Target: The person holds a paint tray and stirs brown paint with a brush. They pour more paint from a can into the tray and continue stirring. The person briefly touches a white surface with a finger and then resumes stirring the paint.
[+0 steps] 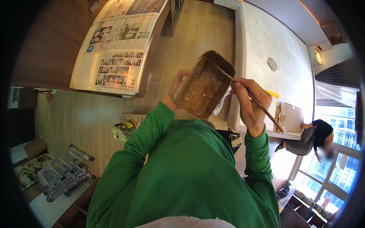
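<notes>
A rectangular tub [181, 99] with brown, glossy liquid inside is held up in front of my chest. My left hand [178, 84] is closed around its left side, the fingers partly hidden behind the tub. In my right hand [251, 99], at the tub's right edge, a thin brown wooden-handled brush or stick [270, 118] is pinched between thumb and fingers. Its upper end reaches over the tub's rim; whether it has bristles I cannot make out. Some white cloth or paper [224, 102] shows between the tub and my right hand.
Newspaper [119, 45] covers a brown furniture top at left. A pale surface [275, 41] on the right holds a yellow scraper-like piece [272, 94]. Below lie a metal can [122, 132] and a folded ladder [64, 171]. Another person [315, 135] sits near the window.
</notes>
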`<state>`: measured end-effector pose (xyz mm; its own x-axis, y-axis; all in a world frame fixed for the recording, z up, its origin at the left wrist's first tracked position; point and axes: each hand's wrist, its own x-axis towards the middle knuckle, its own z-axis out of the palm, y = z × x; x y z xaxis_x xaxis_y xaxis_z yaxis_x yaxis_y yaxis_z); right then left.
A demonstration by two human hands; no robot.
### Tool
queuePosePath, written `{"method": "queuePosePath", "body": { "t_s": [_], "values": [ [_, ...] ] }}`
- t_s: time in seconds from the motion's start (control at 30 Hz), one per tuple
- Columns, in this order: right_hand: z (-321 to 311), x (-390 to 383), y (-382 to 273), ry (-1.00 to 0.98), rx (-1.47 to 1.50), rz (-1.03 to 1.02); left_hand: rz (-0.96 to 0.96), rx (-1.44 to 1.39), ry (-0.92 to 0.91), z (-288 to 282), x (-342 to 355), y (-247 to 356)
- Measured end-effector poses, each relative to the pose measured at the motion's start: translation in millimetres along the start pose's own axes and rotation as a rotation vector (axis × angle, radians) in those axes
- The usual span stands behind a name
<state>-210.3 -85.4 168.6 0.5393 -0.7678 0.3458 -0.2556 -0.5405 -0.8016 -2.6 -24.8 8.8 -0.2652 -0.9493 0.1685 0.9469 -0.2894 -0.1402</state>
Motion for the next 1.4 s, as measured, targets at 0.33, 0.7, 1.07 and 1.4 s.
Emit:
{"method": "queuePosePath", "body": {
  "t_s": [0.33, 0.7, 1.07, 1.4],
  "values": [
    [-5, 6, -23, -0.070, -0.041, -0.143, 0.001, -0.038, -0.118, -1, 1, -2],
    [-10, -13, -11, -0.040, -0.016, -0.025, 0.063, 0.043, 0.016, 1, -6, 0],
    [-18, -16, -19, -0.184, -0.012, -0.003, 0.054, 0.052, 0.007, 4, -9, 6],
    [-19, -30, -14, -0.312, 0.108, -0.010, 0.076, 0.033, 0.014, 3, -15, 8]
  ]
}}
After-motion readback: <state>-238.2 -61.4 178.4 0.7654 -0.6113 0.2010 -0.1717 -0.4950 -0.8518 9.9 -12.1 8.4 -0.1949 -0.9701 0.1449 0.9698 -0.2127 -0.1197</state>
